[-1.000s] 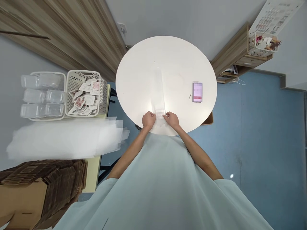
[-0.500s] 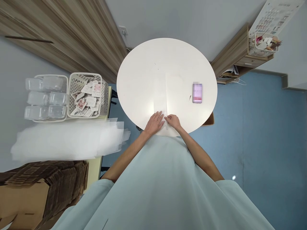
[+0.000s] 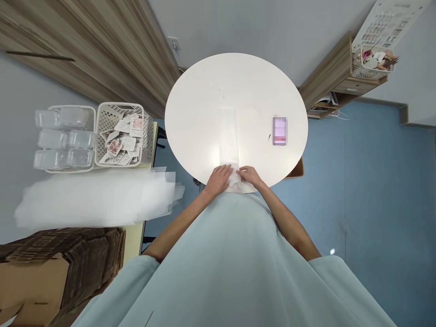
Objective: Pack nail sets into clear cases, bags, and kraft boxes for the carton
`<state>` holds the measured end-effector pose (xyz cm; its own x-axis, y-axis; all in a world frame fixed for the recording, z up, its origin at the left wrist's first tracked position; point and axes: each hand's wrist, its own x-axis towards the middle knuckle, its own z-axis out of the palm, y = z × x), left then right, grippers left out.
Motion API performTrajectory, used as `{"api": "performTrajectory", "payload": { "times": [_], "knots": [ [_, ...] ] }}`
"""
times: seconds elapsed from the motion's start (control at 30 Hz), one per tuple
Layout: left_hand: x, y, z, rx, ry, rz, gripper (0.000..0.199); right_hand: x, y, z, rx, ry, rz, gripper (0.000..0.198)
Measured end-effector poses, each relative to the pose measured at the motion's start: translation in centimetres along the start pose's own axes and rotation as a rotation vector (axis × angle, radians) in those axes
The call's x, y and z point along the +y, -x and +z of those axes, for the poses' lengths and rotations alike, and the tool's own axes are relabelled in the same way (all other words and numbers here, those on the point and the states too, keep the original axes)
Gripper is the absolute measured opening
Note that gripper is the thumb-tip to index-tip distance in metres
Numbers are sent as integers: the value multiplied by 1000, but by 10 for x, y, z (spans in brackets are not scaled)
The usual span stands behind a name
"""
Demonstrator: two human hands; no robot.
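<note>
A narrow, thin white sheet (image 3: 229, 136), slightly see-through, lies lengthwise on the white round table (image 3: 194, 104). Its near end is crumpled close to the table's front edge. My left hand (image 3: 220, 178) rests on the left side of that end, fingers stretched out and flat. On the right side, my right hand (image 3: 250, 174) pinches the sheet's edge between thumb and fingers. Whether anything is wrapped inside the near end, I cannot tell.
A phone (image 3: 279, 131) lies on the table's right side. To the left are clear plastic boxes (image 3: 51, 138), a white basket (image 3: 120, 109) of printed cards, a stack of white sheets (image 3: 95, 197) and folded cardboard (image 3: 91, 259). A wooden cabinet (image 3: 344, 63) stands at right.
Both hands have shifted slightly toward me at the sheet's near end. The sheet's far end has come nearer, and its outline looks narrower, with a more crumpled near end.
</note>
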<state>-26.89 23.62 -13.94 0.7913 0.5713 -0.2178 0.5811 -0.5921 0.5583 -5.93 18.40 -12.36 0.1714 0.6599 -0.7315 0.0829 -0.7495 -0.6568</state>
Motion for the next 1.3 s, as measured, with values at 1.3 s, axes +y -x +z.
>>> {"api": "performTrajectory", "payload": {
  "times": [1.3],
  "knots": [
    [-6, -29, -17, 415, 578, -621, 44, -35, -37, 7, 227, 584, -272, 23]
  ]
}}
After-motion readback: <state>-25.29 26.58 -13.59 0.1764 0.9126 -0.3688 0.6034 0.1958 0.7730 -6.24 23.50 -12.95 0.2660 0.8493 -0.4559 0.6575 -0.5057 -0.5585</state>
